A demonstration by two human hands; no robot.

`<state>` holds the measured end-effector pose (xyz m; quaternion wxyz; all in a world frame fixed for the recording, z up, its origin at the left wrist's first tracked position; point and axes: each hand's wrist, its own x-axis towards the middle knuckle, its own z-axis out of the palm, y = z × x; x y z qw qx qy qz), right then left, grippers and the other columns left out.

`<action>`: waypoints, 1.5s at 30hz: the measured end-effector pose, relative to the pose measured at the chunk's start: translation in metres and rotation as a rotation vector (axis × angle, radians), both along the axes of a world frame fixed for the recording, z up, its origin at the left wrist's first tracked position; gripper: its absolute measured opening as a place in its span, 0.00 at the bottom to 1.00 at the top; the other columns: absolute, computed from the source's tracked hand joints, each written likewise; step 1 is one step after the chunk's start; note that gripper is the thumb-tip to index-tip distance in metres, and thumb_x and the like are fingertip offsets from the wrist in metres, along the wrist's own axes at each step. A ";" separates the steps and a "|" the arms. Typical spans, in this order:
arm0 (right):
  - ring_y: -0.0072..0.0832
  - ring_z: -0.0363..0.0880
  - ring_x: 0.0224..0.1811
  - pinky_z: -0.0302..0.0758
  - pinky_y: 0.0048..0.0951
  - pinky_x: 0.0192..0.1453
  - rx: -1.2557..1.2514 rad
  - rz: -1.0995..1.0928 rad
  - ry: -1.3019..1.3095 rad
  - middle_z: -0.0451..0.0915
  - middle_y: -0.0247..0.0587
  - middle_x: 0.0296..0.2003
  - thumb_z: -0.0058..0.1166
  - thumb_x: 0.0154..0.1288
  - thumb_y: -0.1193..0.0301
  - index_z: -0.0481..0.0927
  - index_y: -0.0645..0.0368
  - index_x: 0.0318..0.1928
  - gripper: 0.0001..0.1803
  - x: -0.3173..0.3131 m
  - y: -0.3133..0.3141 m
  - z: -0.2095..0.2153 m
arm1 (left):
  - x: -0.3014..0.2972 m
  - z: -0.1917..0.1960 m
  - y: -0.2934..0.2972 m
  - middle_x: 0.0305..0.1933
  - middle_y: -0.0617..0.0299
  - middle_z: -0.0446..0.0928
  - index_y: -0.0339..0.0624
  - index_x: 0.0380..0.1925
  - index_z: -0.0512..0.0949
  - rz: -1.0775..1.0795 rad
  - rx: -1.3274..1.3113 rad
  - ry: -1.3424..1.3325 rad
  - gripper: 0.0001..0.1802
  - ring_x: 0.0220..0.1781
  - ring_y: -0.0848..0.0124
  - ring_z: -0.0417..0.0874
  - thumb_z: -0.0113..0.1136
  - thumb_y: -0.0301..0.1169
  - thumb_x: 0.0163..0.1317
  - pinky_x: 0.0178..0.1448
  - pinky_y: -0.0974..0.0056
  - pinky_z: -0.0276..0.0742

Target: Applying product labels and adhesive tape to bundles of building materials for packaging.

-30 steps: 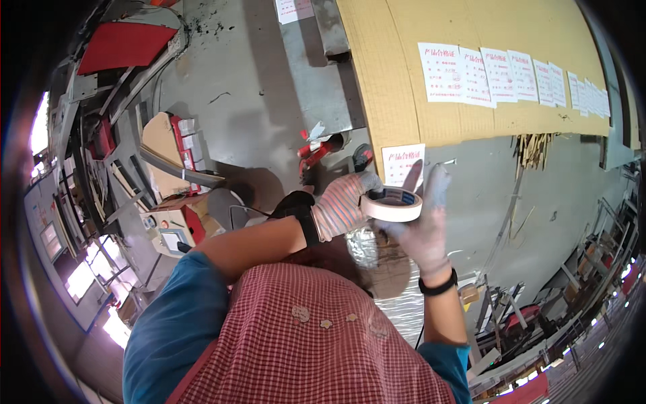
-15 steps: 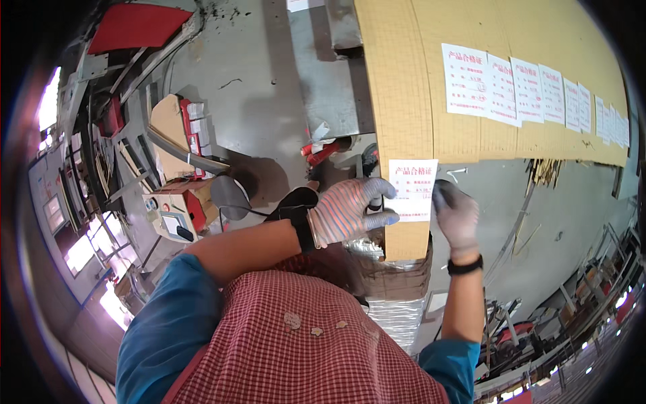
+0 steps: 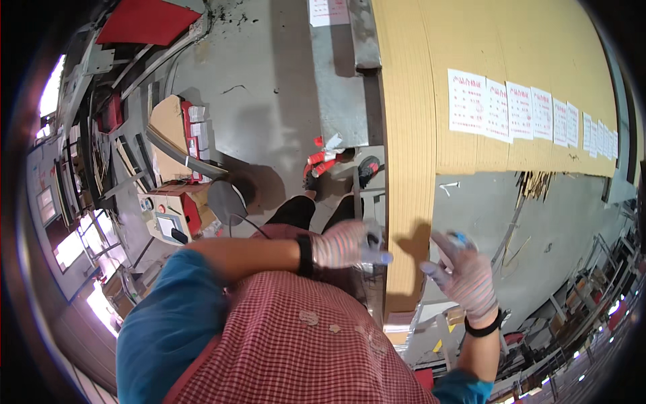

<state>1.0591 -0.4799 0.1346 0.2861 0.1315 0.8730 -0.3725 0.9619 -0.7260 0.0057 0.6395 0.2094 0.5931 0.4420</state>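
My left hand (image 3: 346, 245), in a striped knit glove with bluish fingertips, is by the left edge of a long tan cardboard strip (image 3: 408, 195). Its thumb and fingers are apart, with nothing visible between them. Across the strip, at its right edge, my right hand (image 3: 468, 277) wears a matching glove; its fingers are spread and look empty. A shadow falls on the bare cardboard between the hands. Farther off, a row of overlapping white paper slips (image 3: 466, 101) with red print lies on the wide cardboard (image 3: 525, 34). A pale patch (image 3: 402, 319) shows at the strip's near end.
A grey metal beam (image 3: 342, 108) runs left of the cardboard, with red rolled items (image 3: 321, 163) at its near end. Farther left stand a control box (image 3: 168, 219) and a round grey disc (image 3: 227, 200). Thin sticks (image 3: 535, 185) jut out beneath the cardboard at right.
The white slip that lay between my hands is gone from that spot, leaving bare cardboard. Both hands have moved nearer my body, and the right hand's fingers have spread. The strip now reaches closer to me.
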 end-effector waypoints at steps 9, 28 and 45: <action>0.29 0.86 0.42 0.80 0.32 0.51 -0.290 -0.397 -0.028 0.88 0.43 0.43 0.65 0.66 0.57 0.84 0.65 0.52 0.24 -0.066 0.074 -0.043 | -0.095 0.005 0.029 0.40 0.60 0.85 0.34 0.43 0.82 0.152 -0.213 -0.008 0.11 0.43 0.69 0.84 0.62 0.32 0.69 0.50 0.61 0.80; 0.68 0.66 0.64 0.71 0.51 0.65 0.239 -0.427 0.403 0.58 0.75 0.67 0.74 0.50 0.58 0.55 0.60 0.75 0.57 -0.013 -0.065 -0.108 | -0.089 -0.016 0.017 0.47 0.60 0.83 0.37 0.45 0.81 0.319 0.066 0.137 0.10 0.47 0.72 0.84 0.62 0.28 0.66 0.53 0.64 0.81; 0.50 0.83 0.39 0.78 0.41 0.41 0.162 -0.344 0.093 0.84 0.52 0.36 0.57 0.67 0.63 0.86 0.52 0.46 0.12 -0.049 0.023 -0.099 | -0.066 0.009 0.059 0.29 0.61 0.75 0.52 0.48 0.76 0.038 0.094 0.627 0.26 0.31 0.65 0.79 0.76 0.45 0.53 0.39 0.61 0.77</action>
